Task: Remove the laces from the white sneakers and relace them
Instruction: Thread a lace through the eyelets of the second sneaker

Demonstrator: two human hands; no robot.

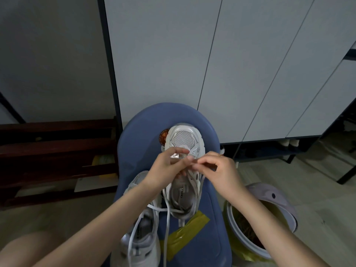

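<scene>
I see both hands meeting over the upper white sneaker [183, 151] on the blue seat [212, 218]. My left grip [165, 168] curls its fingers around the lace [167, 224] at the eyelets; my right grip [215, 168] pinches the lace tip just beside it. The second sneaker [140, 234] lies below the left grip, loose lace trailing across it. A lidded bin [269, 209] sits under the right forearm.
</scene>
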